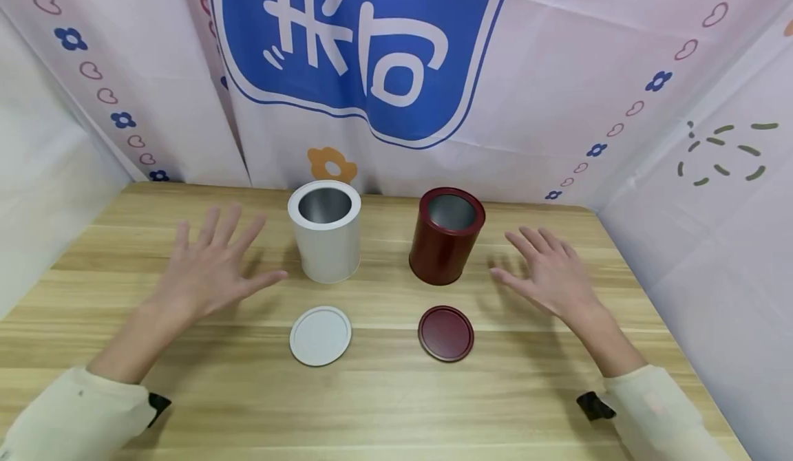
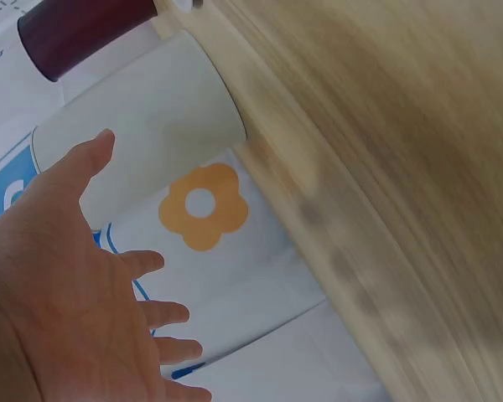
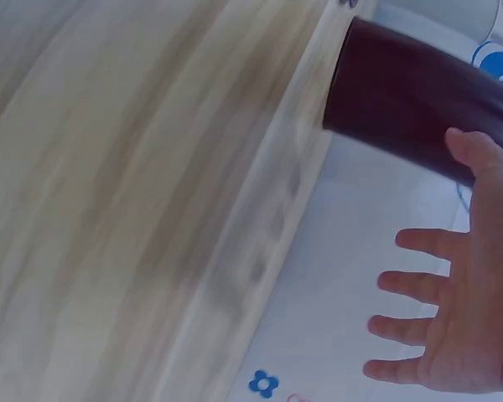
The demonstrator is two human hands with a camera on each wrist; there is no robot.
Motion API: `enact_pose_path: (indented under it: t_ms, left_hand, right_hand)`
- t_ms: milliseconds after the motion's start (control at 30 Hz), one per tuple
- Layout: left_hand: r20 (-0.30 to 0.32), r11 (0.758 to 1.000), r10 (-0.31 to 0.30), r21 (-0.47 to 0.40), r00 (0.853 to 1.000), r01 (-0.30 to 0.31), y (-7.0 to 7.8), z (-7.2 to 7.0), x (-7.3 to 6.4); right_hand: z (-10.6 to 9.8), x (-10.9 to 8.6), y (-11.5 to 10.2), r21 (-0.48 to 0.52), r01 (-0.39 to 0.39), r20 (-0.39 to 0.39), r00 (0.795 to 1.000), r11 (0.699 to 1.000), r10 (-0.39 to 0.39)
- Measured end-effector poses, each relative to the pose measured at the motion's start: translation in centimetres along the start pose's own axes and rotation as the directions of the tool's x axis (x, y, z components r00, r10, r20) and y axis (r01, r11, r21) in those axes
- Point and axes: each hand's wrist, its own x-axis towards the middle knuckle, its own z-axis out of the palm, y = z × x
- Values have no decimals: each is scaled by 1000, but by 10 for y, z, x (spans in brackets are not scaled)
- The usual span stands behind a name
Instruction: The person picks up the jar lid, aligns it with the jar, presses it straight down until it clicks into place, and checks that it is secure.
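Upright on the table stand a white can (image 1: 331, 251) and a dark red can (image 1: 441, 248), both without lids and showing bare metal inside. In front of the white can lies a round white lid (image 1: 320, 336); a dark red lid (image 1: 446, 334) lies before the red can. My left hand (image 1: 207, 268) hovers left of the white can with fingers spread, holding nothing. To the right of the red can, my right hand (image 1: 554, 272) is held over the table, fingers extended and nothing in it. Both wrist views show the hands apart from the cans (image 2: 142, 126) (image 3: 419, 92).
The wooden table (image 1: 384, 413) meets a white cloth backdrop (image 1: 526, 117) with a blue printed sign (image 1: 372, 48) behind the cans. Cloth walls also stand at the left and right sides. Black straps (image 1: 596, 406) show at the sleeve cuffs.
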Motion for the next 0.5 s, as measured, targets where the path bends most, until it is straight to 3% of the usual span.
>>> enact_pose_path:
  t_ms: [300,500]
  left_hand:
    - [52,998,56,18,997,-57,9,-2,-5]
    - [-6,995,102,13,995,-102,14,0,-9]
  right_hand:
    - [-2,1,-27,43,34,8,999,999,-34]
    - [-3,3,-36,114,38,41,998,993,-43]
